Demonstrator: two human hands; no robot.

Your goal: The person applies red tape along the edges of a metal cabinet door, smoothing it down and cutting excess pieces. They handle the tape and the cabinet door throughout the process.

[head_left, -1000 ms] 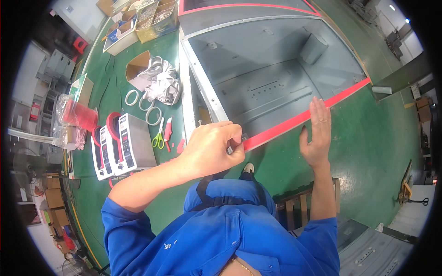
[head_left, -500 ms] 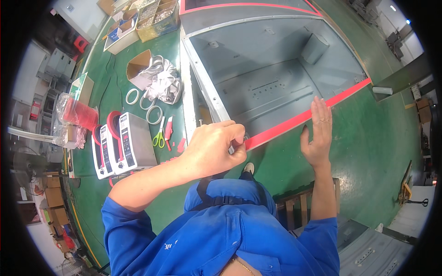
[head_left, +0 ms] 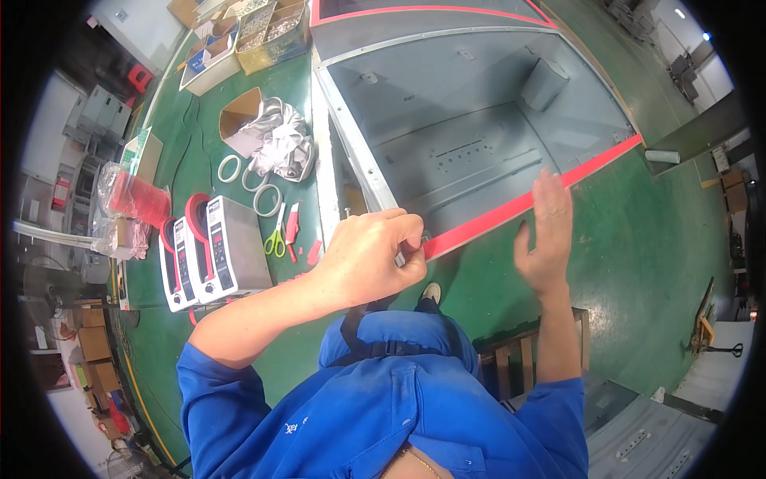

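Observation:
A grey metal cabinet (head_left: 487, 104) lies with its open side up, and a strip of red tape (head_left: 471, 229) runs along its near edge. My left hand (head_left: 373, 257) is closed at the near left corner, pinching the end of that tape between thumb and forefinger. To the right, my right hand (head_left: 549, 239) is flat and open, its fingers stretched out beside the taped edge. The fingertips overlap the red strip in the picture; whether they touch it I cannot tell, as the hand is slightly blurred.
On the green bench at left are two white tape dispensers (head_left: 231, 247), green-handled scissors (head_left: 276, 239), a red utility knife (head_left: 293, 223), tape rolls (head_left: 267, 199) and a box of pale cloths (head_left: 279, 140). Parts bins (head_left: 275, 40) stand behind. A wooden pallet (head_left: 527, 359) sits low at right.
My right hand has shifted slightly left and nearer to me along the taped edge, and its fingers now blur. My left hand keeps its pinch in the same place.

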